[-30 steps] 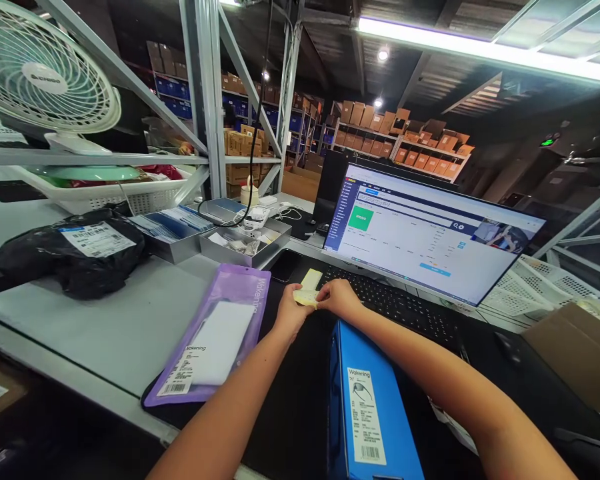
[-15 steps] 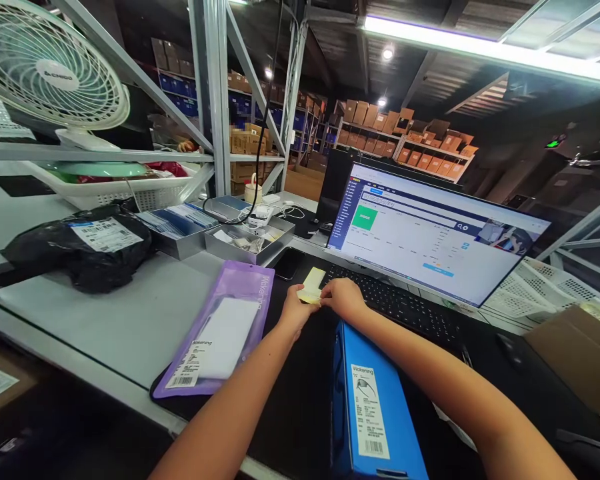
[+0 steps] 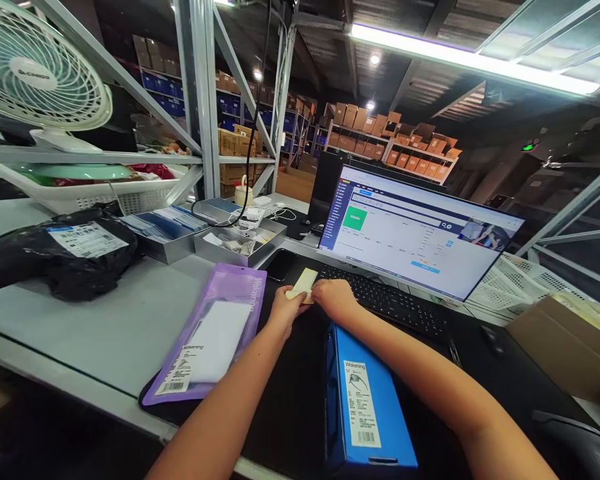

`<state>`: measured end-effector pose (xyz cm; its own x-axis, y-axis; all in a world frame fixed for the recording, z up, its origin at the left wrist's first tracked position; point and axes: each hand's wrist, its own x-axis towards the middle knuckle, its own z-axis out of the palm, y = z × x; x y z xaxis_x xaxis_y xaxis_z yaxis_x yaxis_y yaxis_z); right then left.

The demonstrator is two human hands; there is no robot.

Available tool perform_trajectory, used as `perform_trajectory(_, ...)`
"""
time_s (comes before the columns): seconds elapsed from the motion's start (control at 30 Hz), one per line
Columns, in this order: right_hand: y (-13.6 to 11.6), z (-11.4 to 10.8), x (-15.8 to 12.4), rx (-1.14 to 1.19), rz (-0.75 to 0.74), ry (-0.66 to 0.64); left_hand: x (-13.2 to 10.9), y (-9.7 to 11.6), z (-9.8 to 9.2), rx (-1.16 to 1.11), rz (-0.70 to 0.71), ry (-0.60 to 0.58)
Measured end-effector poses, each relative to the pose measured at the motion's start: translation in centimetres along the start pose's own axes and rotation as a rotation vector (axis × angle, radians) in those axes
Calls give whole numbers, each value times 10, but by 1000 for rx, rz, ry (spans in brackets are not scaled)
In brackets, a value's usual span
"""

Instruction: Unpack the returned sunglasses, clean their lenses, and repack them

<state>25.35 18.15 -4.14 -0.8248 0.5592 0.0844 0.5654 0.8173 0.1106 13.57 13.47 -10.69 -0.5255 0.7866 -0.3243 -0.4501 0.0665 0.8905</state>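
My left hand (image 3: 281,311) and my right hand (image 3: 333,298) meet over the black desk mat, both pinching a small pale yellow pad of sticky notes (image 3: 303,285) just in front of the keyboard (image 3: 395,303). A blue box (image 3: 363,400) with a white barcode label lies under my right forearm. A purple pouch (image 3: 210,333) with a white insert and barcode lies flat to the left of my left arm.
A monitor (image 3: 415,230) stands behind the keyboard. Metal trays (image 3: 240,240) of small items, a black phone (image 3: 281,265), a black labelled bag (image 3: 60,257), a white fan (image 3: 40,77) and basket sit left. A cardboard box (image 3: 565,347) and mouse (image 3: 490,338) lie at right.
My hands stay together on the yellow pad with only small finger shifts. The view has swung slightly, so everything sits a little further left.
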Motion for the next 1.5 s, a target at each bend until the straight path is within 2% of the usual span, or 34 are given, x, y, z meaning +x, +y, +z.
perform_trajectory(0.2,1,1,0,47,-54,25,-2,4,-1,121,19,23)
perform_trajectory(0.33,1,-16,-13,179,-47,51,-1,1,-3,306,79,56)
perform_trajectory(0.47,11,-51,-59,418,-48,31,-5,1,-10,556,251,169)
perform_trajectory(0.57,18,-77,-108,687,-161,-143,-14,6,-12,713,457,266)
perform_trajectory(0.67,20,-89,-146,630,-250,-295,-20,9,-10,801,612,296)
perform_trajectory(0.77,16,-84,-163,495,-242,-342,-20,6,-8,840,672,295)
perform_trajectory(1.0,11,-67,-158,276,-236,-290,-13,1,-12,865,700,303)
perform_trajectory(1.33,-1,-69,-151,56,-221,-343,-12,1,-12,851,685,266)
perform_trajectory(1.4,-6,-66,-149,-3,-176,-337,-11,0,-11,850,679,258)
perform_trajectory(1.5,-12,-63,-136,-105,-18,-360,-11,0,-11,856,672,247)
